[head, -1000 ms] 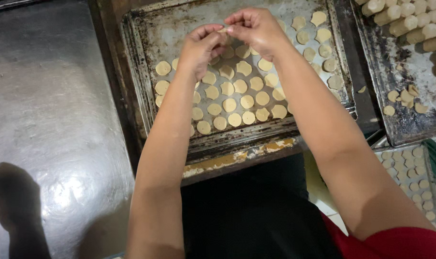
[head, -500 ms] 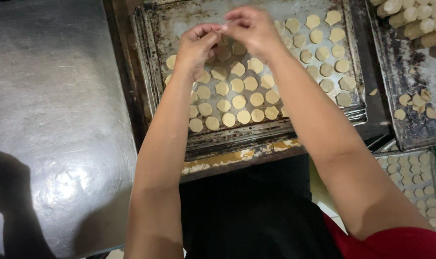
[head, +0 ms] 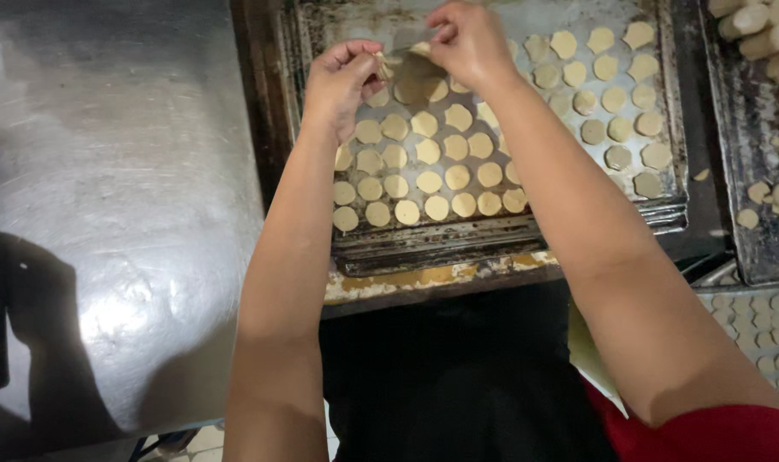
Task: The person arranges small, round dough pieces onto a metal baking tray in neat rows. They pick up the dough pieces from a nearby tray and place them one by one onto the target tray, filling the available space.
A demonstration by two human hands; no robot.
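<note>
In the head view, the left hand [head: 342, 81] and the right hand [head: 462, 38] are working over the far part of a dark baking tray [head: 668, 128]. The right hand is pinching a thin grey blade [head: 407, 41] between closed fingers. The left hand is curling its fingers around a small piece of dough [head: 381, 62], just beside the blade. Round pale dough discs [head: 432, 181] are lying in rows on the tray. A shiny steel table [head: 115, 188] is standing at the left, and another tray [head: 762, 205] with dough pieces is lying at the right.
</note>
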